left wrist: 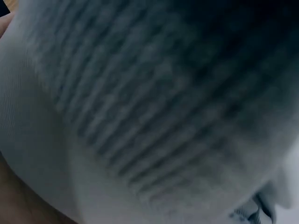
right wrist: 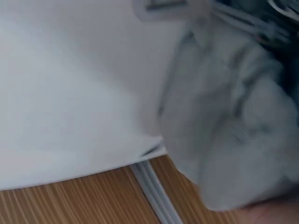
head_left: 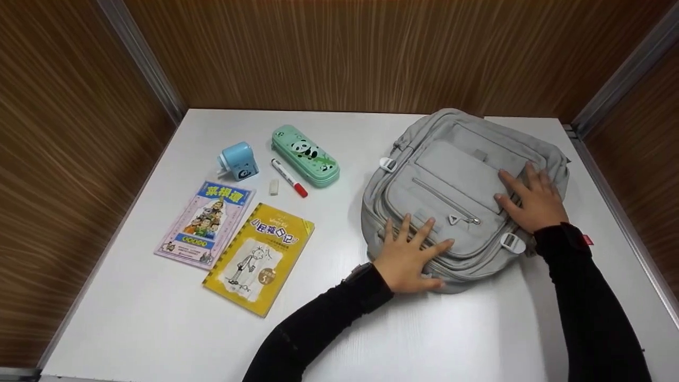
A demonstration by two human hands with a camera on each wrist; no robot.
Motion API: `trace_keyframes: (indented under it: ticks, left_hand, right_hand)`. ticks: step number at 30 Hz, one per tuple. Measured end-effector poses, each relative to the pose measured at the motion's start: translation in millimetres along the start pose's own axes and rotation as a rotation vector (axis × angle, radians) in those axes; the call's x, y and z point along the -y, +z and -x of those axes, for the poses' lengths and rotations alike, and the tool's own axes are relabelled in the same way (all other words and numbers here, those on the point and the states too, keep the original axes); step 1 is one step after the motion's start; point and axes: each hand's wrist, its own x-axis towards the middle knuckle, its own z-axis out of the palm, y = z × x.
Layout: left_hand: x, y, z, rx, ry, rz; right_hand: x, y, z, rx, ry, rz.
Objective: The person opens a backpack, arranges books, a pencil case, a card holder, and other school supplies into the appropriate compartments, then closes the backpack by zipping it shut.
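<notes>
A grey backpack (head_left: 451, 180) lies front side up on the right half of the white table, tilted at an angle. My left hand (head_left: 406, 260) rests on its lower left edge with the fingers spread. On its right side lies my right hand (head_left: 536, 204), fingers spread over the front pocket's edge. The pocket zipper (head_left: 445, 199) has a triangular tag. White buckles (head_left: 513, 243) show on the straps. In the right wrist view, the backpack's grey fabric (right wrist: 233, 121) hangs near the table edge. Blurred ribbed material (left wrist: 154, 102) fills most of the left wrist view.
Left of the backpack lie a green panda pencil case (head_left: 305, 155), a red-capped marker (head_left: 289, 178), a small eraser (head_left: 273, 187), a blue pencil sharpener-like object (head_left: 238, 161), a pink book (head_left: 204, 223) and a yellow book (head_left: 260, 260). Wood-grain panels (head_left: 339, 53) surround the table.
</notes>
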Motion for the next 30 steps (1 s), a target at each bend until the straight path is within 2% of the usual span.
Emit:
trace_keyframes:
  ticks: [4,8,17,23,27,30]
  left_hand:
    - [0.8,0.5,2.2,0.020,0.025,0.008]
    - [7.9,-1.8,4.6,0.027,0.036,0.016]
    - [36.1,-5.7,11.3,0.051,0.038,0.096]
    - [53.9,-7.3,12.7,0.081,0.053,0.104]
    - [63.7,-6.7,13.6,0.087,0.065,0.136]
    - [69.1,-6.2,15.1,0.068,0.070,0.167]
  right_hand:
    - [-4.3,3.9,4.5,0.063,0.009,0.017]
    - [-1.5,5.8,10.4,0.083,0.009,0.034]
    - [11.5,12.0,27.6,0.082,0.009,0.046]
    - [23.3,14.4,38.2,0.072,0.002,0.059]
    - [29.0,17.8,44.4,0.044,-0.009,0.081]
    - [30.3,17.8,47.9,0.009,-0.039,0.055]
